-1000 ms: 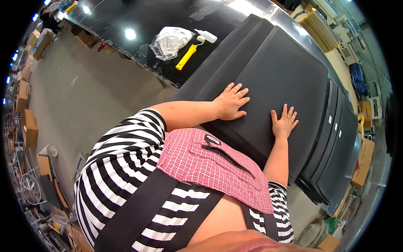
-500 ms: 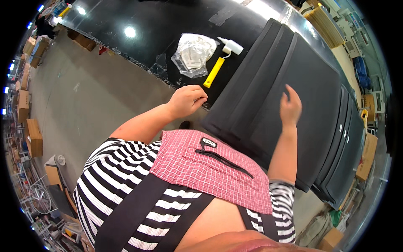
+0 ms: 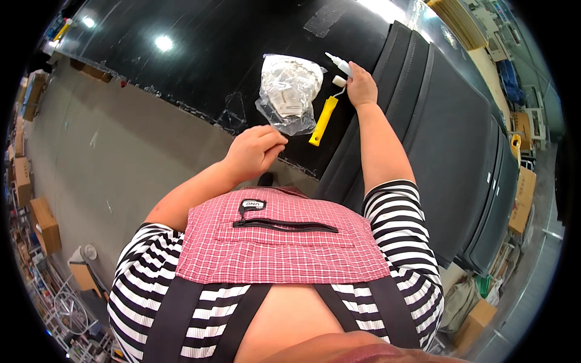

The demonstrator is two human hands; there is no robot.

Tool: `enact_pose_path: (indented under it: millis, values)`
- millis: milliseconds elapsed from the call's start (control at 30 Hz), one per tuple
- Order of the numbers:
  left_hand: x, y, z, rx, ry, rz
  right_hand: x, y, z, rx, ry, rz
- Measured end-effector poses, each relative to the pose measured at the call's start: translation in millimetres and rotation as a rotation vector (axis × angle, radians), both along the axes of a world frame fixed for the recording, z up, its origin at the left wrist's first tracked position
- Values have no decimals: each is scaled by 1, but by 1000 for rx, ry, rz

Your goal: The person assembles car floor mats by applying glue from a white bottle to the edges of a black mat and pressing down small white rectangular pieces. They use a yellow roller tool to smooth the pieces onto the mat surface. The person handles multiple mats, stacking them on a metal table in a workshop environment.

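Note:
My right hand (image 3: 362, 85) reaches out over the edge of the dark grey panels (image 3: 460, 133). Its fingers are at a small white nozzle bottle (image 3: 339, 63) and beside the white head of a yellow-handled roller (image 3: 322, 120); whether it grips either is unclear. The roller lies on the glossy black table (image 3: 200, 54). My left hand (image 3: 254, 151) hovers lower down by the table's near edge, fingers curled together with nothing seen in them. It is just below a crumpled clear plastic bag (image 3: 288, 91) of small parts.
Several dark panels lie stacked to the right, running away from me. A grey floor (image 3: 109, 151) lies to the left, with cardboard boxes (image 3: 42, 224) along its edge. More boxes (image 3: 520, 199) and clutter stand at the far right.
Both hands have left the dark panel. My right hand moved up and left to the bottle and roller head; my left hand drew back toward the table's near edge below the bag.

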State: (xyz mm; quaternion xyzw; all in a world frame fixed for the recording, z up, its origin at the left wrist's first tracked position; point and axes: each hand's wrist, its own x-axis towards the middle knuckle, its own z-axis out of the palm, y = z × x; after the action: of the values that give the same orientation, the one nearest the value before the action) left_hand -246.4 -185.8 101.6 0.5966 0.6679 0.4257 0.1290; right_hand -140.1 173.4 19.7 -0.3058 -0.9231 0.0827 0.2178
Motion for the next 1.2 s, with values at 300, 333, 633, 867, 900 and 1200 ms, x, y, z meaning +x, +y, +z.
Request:
enact_pose_path:
  millis: [300,333,633,867,900,1200]
  values:
    - [-12,36,-3,-91,147,-22,81,-32,70,-1271,1120,-150]
    - [-14,49,-5,-148,205,-39,104,-37,77,-1330,1180,-139]
    - [-23,103,-51,-218,496,38,228,-47,95,-1451,1627,-164]
    - [-13,105,-54,-251,444,76,267,-23,89,-1452,1818,-302]
    - [-11,104,-57,-240,486,86,271,-15,89,-1459,1794,-331]
    - [8,107,-45,-344,607,246,291,59,96,-1162,1189,-564]
